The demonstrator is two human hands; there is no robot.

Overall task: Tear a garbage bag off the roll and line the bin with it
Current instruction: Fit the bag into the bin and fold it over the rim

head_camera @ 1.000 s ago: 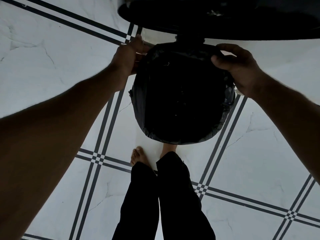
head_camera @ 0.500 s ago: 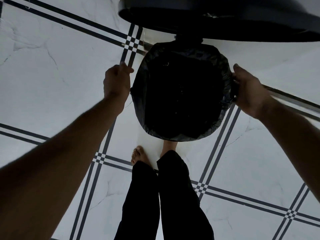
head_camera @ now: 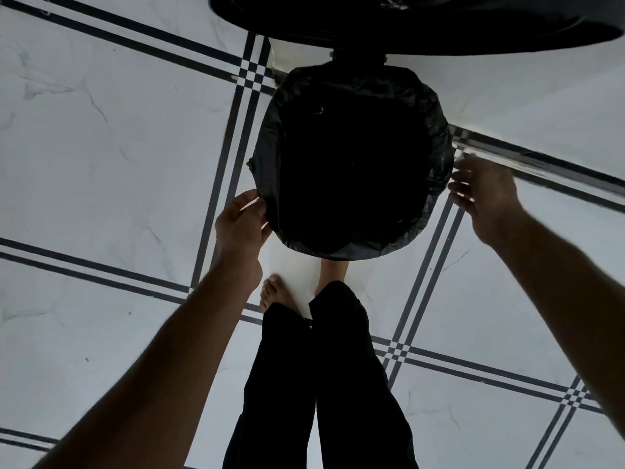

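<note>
Left hand (head_camera: 240,221) pinches crinkled black plastic garbage bag (head_camera: 436,106) at round bin's rim; right hand (head_camera: 487,194) open, blurred, empty: tuck overhang evenly all round.

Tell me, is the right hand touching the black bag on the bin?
Apart. The head view shows pale floor between the right hand, fingers spread and blurred, and the garbage bag folded over the bin's rim.

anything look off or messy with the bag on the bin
Nothing stands out. The black garbage bag is folded over the bin's rim all the way round, just crinkled. The left hand touches its near-left edge; the right hand hovers open beside it.
</note>
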